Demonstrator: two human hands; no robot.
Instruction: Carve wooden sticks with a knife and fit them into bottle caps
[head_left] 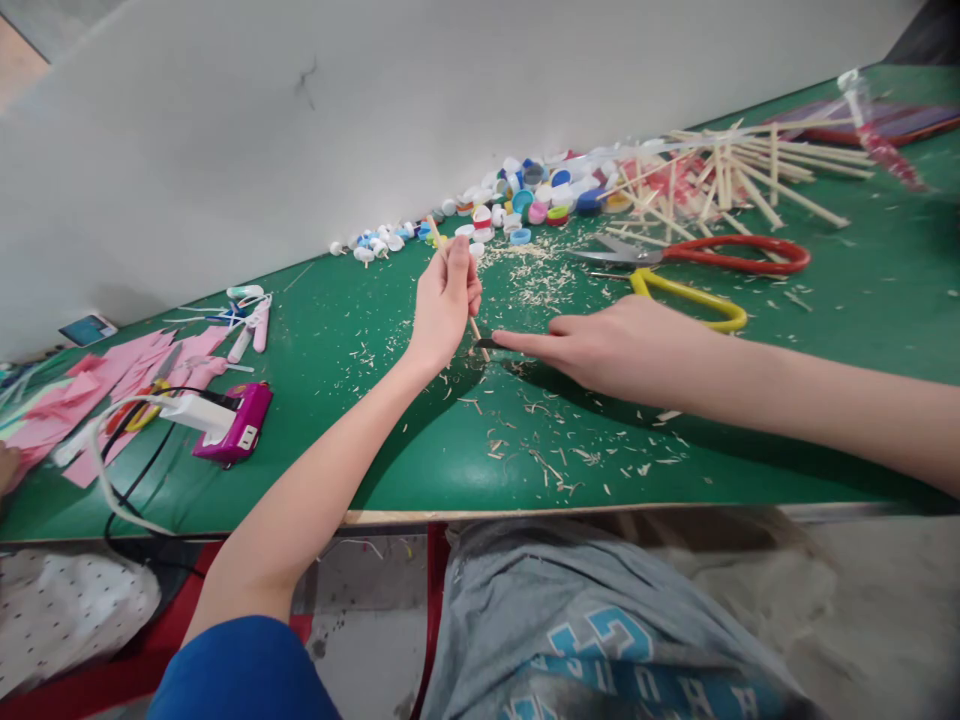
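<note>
- The white cord (96, 455) droops over the table edge from beside the pink power box (253, 425); a snagging leg or elbow could drag both down.
- The left hand (442, 305) is closed, pinching a thin wooden stick (475, 327) that slants down towards the table (337, 420). A loose pinch could let it roll or twist under the blade.
- The knife (501, 345) meets the stick's lower part, just below those fingers; a slip towards them could cut, and too much pressure could snap the wood.
- Shavings (536, 285) lie all around, and might make the stick's end skid.
- The right hand (622, 345) is curled on the knife, index finger stretched along it; a fingertip sliding off could tip the edge.
- Yellow-handled scissors (731, 320) lie just beyond that hand, so a backward swing might knock them.
</note>
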